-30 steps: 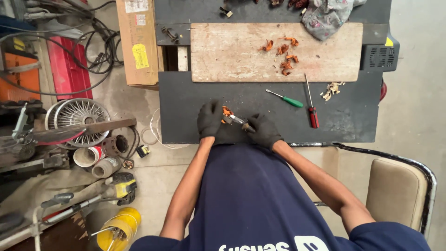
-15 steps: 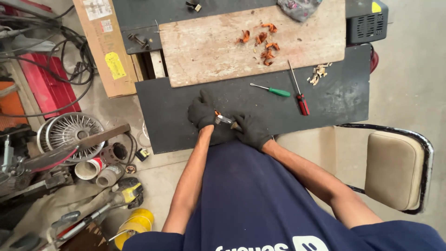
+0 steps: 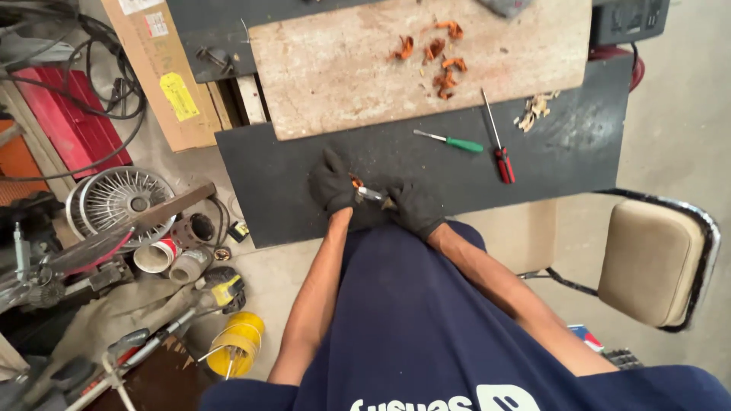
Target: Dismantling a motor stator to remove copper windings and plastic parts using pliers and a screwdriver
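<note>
Left hand: our gloved left hand (image 3: 332,183) is curled shut around a small orange piece (image 3: 355,182), pinning it low over the black bench top (image 3: 289,175), we judge so that it cannot turn.
Right hand: our gloved right hand (image 3: 415,209) is closed on a slim metal tool (image 3: 371,195), tip laid against the orange piece; its exact kind is too small to tell.
Position of work: both hands meet at the near edge of the bench, close to the body, probably for steadiness.
Orange scraps (image 3: 435,55): about five or six curled bits, heaped on the bare wooden board (image 3: 343,68), apart from the hands.
Screwdrivers: two, one green-handled screwdriver (image 3: 451,140), one red-handled screwdriver (image 3: 499,141), parked within the right hand's reach.
Pale shavings (image 3: 535,110): one small heap, right of the screwdrivers.
Chair (image 3: 655,259): one, padded, to our right.
</note>
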